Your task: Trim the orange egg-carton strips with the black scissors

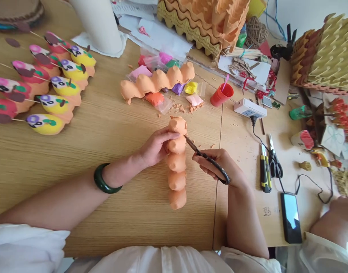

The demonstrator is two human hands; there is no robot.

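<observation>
An orange egg carton strip [177, 181], a single row of several domed cups, stands lengthwise in front of me. My left hand [158, 146] grips it near its far end, thumb on top between the first two cups. In my right hand [219, 165] is a pair of dark scissors [204, 154], fingers around the handles. The scissor tips touch the strip's right edge by the gap between those two cups. Farther back lies a second orange carton strip [158, 80], among small bags of coloured clay [178, 89]. Orange scraps [179, 107] are scattered nearby.
At the left stand decorated carton strips [51, 102] with painted cups and sticks. To the right are a red cup [221, 94], power strip [250, 108], utility knife [265, 172], another pair of scissors [275, 163] and phone [291, 218]. Another person's arm [333, 223] rests at lower right.
</observation>
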